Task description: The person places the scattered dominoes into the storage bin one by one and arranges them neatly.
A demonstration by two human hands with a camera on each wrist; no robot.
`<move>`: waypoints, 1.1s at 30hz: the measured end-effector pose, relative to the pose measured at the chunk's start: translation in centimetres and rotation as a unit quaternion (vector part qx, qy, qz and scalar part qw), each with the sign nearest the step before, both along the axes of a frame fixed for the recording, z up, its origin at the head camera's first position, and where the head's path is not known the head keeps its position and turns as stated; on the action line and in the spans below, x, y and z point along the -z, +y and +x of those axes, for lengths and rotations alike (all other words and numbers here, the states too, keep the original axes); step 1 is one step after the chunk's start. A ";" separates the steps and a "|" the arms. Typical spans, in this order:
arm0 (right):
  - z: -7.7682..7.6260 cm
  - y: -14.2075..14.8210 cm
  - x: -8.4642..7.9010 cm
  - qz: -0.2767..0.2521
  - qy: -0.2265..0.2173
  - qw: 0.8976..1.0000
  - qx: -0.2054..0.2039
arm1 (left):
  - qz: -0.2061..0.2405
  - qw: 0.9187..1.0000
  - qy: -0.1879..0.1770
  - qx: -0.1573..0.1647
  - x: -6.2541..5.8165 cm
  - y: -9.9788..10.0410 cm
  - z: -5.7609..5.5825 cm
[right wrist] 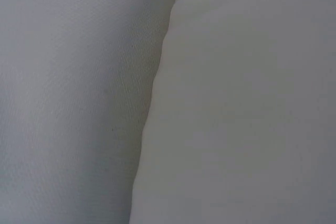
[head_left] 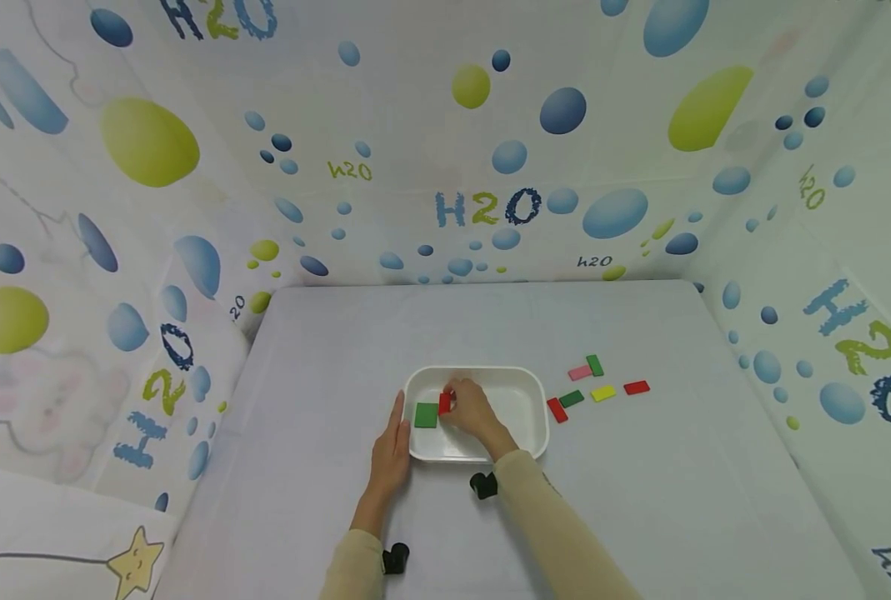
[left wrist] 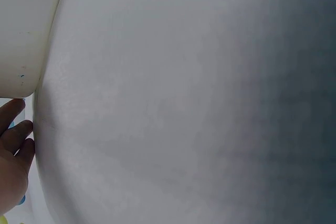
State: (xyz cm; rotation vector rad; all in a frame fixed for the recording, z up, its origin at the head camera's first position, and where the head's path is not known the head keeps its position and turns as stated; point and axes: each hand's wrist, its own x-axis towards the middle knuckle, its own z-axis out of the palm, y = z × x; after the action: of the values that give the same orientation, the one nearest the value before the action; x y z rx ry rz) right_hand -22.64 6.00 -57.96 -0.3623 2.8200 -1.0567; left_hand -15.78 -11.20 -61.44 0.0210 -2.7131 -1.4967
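A white tray [head_left: 516, 417] lies on the table, with a green square piece [head_left: 426, 415] flat in its left part. My right hand [head_left: 477, 410] reaches into the tray and pinches a red block [head_left: 444, 403] just right of the green piece; part of the block is hidden by the fingers. Along the tray's left rim rests my left hand [head_left: 391, 454], its fingers straight. The left wrist view shows fingers of the left hand [left wrist: 14, 153] beside a pale rounded edge. Only cloth and a pale sleeve [right wrist: 236, 103] fill the right wrist view.
Right of the tray lie several loose blocks: a red one [head_left: 557, 410], two green ones [head_left: 571, 399], a pink one [head_left: 580, 373], a yellow one [head_left: 603, 393] and another red one [head_left: 636, 387]. Patterned curtains [head_left: 415, 125] enclose the table's back and sides.
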 end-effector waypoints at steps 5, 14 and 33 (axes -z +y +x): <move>0.0 0.0 0.3 0.009 -0.010 1.000 0.002 | -0.002 1.000 -0.002 0.002 0.1 0.0 0.0; 0.5 -0.1 0.3 0.015 -0.039 0.999 0.004 | -0.002 1.000 0.001 0.003 0.1 0.0 0.0; 0.4 -0.6 0.9 0.034 -0.089 0.995 -0.002 | 0.004 1.000 0.008 0.005 0.1 0.0 0.0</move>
State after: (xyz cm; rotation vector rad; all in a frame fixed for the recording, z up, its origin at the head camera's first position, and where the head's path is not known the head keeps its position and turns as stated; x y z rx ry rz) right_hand -22.25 5.38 -58.84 -0.2537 2.6865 -0.9387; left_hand -15.77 -11.21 -61.54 -0.0031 -2.6989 -1.5032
